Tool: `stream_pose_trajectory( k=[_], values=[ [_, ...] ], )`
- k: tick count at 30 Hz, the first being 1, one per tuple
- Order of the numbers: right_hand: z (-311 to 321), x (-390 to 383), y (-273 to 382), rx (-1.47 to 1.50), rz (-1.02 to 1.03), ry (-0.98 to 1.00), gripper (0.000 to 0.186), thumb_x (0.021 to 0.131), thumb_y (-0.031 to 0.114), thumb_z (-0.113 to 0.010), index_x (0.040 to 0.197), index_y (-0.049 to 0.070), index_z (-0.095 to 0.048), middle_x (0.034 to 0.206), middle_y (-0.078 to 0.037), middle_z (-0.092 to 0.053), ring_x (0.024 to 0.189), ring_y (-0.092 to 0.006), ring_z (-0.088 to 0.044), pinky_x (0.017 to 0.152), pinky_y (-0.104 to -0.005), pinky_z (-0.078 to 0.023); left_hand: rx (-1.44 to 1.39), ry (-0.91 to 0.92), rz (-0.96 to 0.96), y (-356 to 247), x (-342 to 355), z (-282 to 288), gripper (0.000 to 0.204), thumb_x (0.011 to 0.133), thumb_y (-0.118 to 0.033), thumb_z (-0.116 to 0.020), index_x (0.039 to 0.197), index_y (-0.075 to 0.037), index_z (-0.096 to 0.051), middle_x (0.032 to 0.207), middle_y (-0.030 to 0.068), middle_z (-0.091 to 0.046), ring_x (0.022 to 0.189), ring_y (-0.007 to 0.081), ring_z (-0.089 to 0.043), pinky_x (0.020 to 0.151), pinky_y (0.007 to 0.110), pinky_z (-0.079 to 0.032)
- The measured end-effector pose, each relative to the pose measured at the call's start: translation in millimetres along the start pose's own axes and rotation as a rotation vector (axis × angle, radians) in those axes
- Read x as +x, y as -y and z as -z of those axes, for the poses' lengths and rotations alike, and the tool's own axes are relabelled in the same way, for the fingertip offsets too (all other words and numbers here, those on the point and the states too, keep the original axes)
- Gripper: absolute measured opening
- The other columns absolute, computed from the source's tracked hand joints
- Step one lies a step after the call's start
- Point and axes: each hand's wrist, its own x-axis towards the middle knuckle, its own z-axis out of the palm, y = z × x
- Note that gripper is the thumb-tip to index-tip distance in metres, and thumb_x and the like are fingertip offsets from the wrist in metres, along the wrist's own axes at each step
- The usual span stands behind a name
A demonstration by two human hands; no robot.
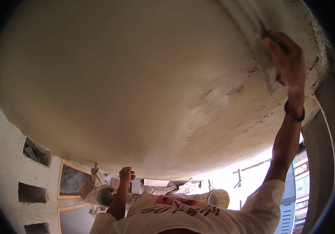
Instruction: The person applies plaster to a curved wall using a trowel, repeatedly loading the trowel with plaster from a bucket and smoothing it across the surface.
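Note:
My right hand (286, 58) is raised high at the right, its fingers wrapped round the handle of a plastering trowel (270, 80). The trowel's thin blade lies against the plastered wall (148, 78), close to the wall's rough right edge. A dark bracelet (294, 112) circles my right wrist. Behind the blade and below it, the plaster is patchy and coarse, while the wide left part looks smooth. Lower down, left of the middle, my left hand (126, 174) is held up with its fingers curled in, and no tool shows in it.
A pale wall with several square holes (32, 192) stands at the left, beside wood-framed openings (68, 179). Low behind me are a round bucket-like container (104, 195), another pale one (219, 198) and scattered boards. At the right are a blue slatted panel (286, 212) and a grey column (321, 152).

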Motion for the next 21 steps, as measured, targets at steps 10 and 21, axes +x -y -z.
stream_pose_trajectory(
  k=[10,21],
  values=[
    [-165,-298,18,-0.277,0.476,0.743,0.028,0.081,0.016,-0.063,0.105,0.004,-0.056,0.064,-0.01,-0.058,0.054,-0.0188,-0.063,0.039,-0.0296,-0.047,-0.017,-0.028,-0.002,32,-15,25,0.018,0.091,-0.017,-0.05,0.102,-0.005,-0.058,0.076,0.0119,-0.063,0.049,0.0177,-0.06,0.039,0.027,-0.048],
    [14,-28,17,-0.03,0.085,-0.061,0.044,0.092,0.036,-0.06,0.128,0.012,-0.056,0.108,-0.008,-0.065,0.087,-0.0106,-0.061,0.071,-0.0251,-0.049,-0.067,-0.115,0.011,47,-31,74,0.017,0.09,-0.017,-0.051,0.101,-0.006,-0.058,0.075,0.0111,-0.064,0.046,0.0172,-0.059,0.04,0.026,-0.049]
  ],
)
